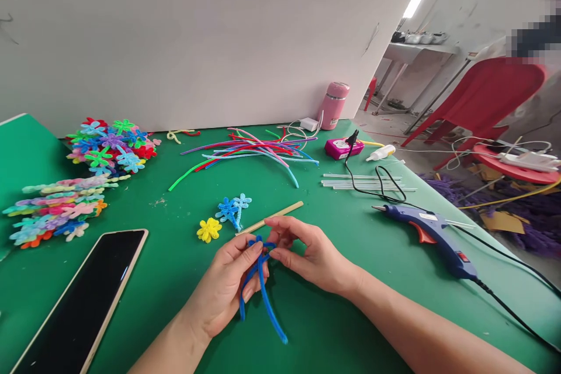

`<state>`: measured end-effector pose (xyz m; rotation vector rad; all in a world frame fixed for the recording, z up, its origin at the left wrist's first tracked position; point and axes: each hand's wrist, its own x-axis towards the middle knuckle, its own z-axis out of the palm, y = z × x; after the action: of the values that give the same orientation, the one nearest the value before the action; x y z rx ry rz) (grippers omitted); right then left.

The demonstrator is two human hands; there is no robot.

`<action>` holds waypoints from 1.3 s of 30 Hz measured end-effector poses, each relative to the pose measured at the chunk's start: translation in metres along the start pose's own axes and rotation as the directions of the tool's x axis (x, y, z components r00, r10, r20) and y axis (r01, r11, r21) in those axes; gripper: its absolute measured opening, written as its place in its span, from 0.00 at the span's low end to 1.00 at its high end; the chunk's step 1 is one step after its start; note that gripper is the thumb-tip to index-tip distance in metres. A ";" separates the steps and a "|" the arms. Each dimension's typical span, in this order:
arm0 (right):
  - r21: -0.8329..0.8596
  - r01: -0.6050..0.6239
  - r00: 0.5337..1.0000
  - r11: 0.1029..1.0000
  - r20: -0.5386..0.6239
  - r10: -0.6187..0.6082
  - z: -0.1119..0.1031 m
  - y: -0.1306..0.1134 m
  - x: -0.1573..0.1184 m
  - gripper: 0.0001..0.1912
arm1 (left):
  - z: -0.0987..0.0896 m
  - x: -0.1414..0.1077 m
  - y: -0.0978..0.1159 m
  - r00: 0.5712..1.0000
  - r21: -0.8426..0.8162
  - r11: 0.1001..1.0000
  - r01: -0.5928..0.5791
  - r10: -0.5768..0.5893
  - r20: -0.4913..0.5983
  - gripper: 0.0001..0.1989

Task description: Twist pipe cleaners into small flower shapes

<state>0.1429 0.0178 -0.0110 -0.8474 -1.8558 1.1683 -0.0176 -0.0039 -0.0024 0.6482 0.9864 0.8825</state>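
A blue pipe cleaner (268, 305) is bent into small loops at its top, and two tails hang down from it. My left hand (228, 280) pinches it just under the loops. At the right side of the loops, the thumb and fingertips of my right hand (307, 254) close on the same pipe cleaner. Just beyond my hands lies a thin wooden stick (280, 214). Light and mid-blue fuzzy flowers (230, 209) rest beside it, with a yellow fuzzy flower (209, 229) to their left.
Loose coloured pipe cleaners (258, 149) lie at the back. Finished fuzzy flowers (111, 146) are heaped at left, above a phone (87, 298). A glue gun (432, 234), clear glue sticks (368, 183), a pink power adapter (344, 148) and a pink flask (333, 106) stand to the right.
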 end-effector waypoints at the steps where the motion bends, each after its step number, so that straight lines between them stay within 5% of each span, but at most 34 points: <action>1: -0.023 0.017 1.000 1.000 -0.002 -0.017 0.000 0.001 0.000 0.19 | 0.000 0.000 0.000 1.000 0.022 1.000 -0.012 0.013 -0.009 0.07; 13: -0.232 0.150 0.988 0.961 -0.012 -0.157 0.001 0.004 -0.001 0.21 | 0.000 0.001 -0.003 0.999 -0.001 0.999 -0.037 0.037 0.020 0.05; 27: -0.266 0.172 0.978 0.949 -0.066 -0.196 0.003 0.005 -0.002 0.19 | 0.001 0.002 -0.003 0.997 -0.069 0.997 -0.042 0.046 0.060 0.05; 34: 0.076 -0.166 0.972 0.983 -0.157 0.176 0.009 0.000 0.000 0.15 | -0.001 0.005 0.005 0.980 -0.189 0.963 -0.192 0.178 -0.089 0.03; 39: 0.262 -0.402 0.916 0.877 0.111 0.386 0.020 -0.013 -0.003 0.15 | 0.007 0.005 0.019 0.933 -0.130 0.931 -0.341 0.319 -0.167 0.02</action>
<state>0.1258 0.0026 -0.0057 -1.0673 -1.5441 1.6789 -0.0165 0.0094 0.0140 0.6328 0.9376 1.3077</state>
